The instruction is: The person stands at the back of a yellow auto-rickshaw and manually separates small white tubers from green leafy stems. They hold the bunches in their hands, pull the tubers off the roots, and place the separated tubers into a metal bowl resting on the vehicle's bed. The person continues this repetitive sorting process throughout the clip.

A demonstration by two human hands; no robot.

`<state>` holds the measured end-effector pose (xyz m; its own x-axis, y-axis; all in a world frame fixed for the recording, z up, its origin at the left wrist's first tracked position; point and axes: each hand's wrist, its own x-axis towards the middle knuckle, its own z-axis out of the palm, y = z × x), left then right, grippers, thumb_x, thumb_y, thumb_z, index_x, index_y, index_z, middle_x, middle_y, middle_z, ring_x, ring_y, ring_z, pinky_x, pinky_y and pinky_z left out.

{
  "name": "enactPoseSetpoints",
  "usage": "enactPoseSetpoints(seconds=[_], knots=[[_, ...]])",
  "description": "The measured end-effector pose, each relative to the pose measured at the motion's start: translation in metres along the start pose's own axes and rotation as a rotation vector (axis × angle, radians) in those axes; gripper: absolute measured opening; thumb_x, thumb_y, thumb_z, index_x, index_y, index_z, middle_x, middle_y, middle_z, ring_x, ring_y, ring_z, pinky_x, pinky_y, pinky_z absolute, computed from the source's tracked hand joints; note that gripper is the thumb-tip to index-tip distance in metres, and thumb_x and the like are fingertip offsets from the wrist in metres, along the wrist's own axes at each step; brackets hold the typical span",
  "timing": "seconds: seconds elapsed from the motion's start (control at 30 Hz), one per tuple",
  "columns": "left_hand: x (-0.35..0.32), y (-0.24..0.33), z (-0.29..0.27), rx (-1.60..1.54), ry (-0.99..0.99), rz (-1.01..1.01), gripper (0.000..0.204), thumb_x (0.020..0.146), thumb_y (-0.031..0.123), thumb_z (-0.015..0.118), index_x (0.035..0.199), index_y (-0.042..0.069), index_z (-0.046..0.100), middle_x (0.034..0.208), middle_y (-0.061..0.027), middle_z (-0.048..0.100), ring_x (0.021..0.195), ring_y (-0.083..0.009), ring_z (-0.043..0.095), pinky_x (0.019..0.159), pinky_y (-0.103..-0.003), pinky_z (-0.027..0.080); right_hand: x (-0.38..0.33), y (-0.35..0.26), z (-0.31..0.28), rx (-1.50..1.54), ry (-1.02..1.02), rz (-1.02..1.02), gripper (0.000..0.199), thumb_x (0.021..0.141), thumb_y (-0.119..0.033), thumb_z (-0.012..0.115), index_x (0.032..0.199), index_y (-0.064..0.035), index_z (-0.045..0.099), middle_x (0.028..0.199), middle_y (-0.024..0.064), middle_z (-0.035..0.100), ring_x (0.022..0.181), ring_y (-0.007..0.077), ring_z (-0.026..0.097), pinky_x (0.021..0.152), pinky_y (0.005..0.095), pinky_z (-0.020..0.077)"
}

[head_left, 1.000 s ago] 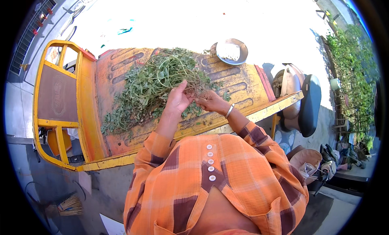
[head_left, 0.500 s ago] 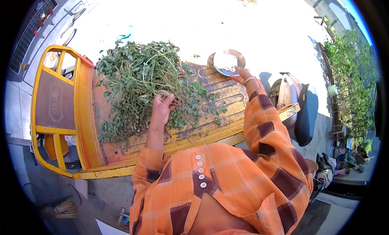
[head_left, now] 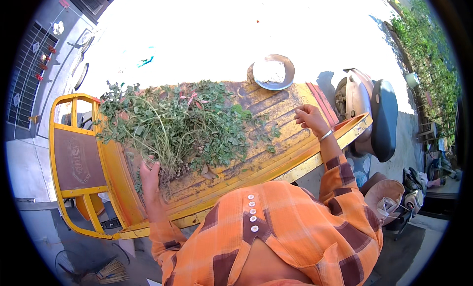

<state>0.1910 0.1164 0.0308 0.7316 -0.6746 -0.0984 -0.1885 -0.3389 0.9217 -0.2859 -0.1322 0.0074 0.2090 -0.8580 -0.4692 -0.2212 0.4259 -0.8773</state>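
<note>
A large heap of leafy green plants (head_left: 197,118) with long stems and tangled roots lies on the yellow cargo bed (head_left: 276,148). My left hand (head_left: 150,176) is closed round a bunch of stems at the heap's near left side; its fingers are partly hidden by them. Over the bed's right end, my right hand (head_left: 311,119) hangs with fingers loosely bent and apart, and nothing shows in it. Beyond that hand, a round metal basin (head_left: 289,75) with pale contents stands at the bed's far edge. A pinkish-red strip (head_left: 188,97) lies among the leaves.
A yellow frame with a brown panel (head_left: 76,158) rises at the bed's left end. Close by on the right stands a scooter with a dark seat (head_left: 384,121). A hat (head_left: 384,197) lies near my right elbow, and a straw broom (head_left: 112,271) at lower left.
My right hand has drawn back from the basin toward me. My left hand has moved left and nearer with the stems, and part of the heap has shifted and spread left.
</note>
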Motion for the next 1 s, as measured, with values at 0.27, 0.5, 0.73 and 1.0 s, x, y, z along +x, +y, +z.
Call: enactPoseSetpoints(seconds=[0.27,0.5,0.73,1.0], knots=[[0.011,0.153,-0.093,-0.209,-0.289,-0.182,0.027,0.081,0.011,0.055,0.104,-0.002,0.050,0.081,-0.0085,0.061,0.063,-0.0156,0.062,0.053,-0.026,0.052,-0.003,-0.019,0.026,-0.195,-0.187,-0.193,0.019,0.083,-0.014,0.060,0.092,0.0024,0.058,0.069,0.0033,0.060,0.057,0.0086,0.059,0.049,0.0222,0.0463],[0.190,0.385,0.094,-0.349,-0.511,0.365,0.030,0.088,0.022,0.056,0.108,-0.001,0.052,0.080,-0.0114,0.064,0.066,-0.0153,0.064,0.060,-0.024,0.055,-0.003,-0.020,0.014,-0.101,-0.195,-0.319,0.018,0.083,-0.009,0.059,0.093,0.0060,0.058,0.065,0.0050,0.060,0.056,0.0097,0.058,0.051,0.0239,0.0467],[0.259,0.401,0.303,-0.457,-0.034,0.189,0.082,0.081,0.063,0.050,0.126,-0.005,0.038,0.119,-0.0206,0.048,0.102,-0.0341,0.053,0.083,-0.050,0.043,-0.001,-0.014,-0.004,-0.266,0.009,-0.466,0.022,0.080,-0.012,0.063,0.095,0.0034,0.058,0.062,0.0069,0.058,0.058,0.0148,0.058,0.053,0.0288,0.0454],[0.185,0.206,0.162,0.013,-0.275,0.174,0.037,0.087,0.030,0.058,0.111,0.003,0.052,0.104,-0.0059,0.058,0.090,-0.0177,0.060,0.077,-0.030,0.045,-0.008,-0.015,0.002,-0.623,0.017,-0.552,0.023,0.075,-0.012,0.066,0.091,0.0009,0.057,0.063,0.0123,0.059,0.060,0.0271,0.057,0.056,0.0360,0.0445]])
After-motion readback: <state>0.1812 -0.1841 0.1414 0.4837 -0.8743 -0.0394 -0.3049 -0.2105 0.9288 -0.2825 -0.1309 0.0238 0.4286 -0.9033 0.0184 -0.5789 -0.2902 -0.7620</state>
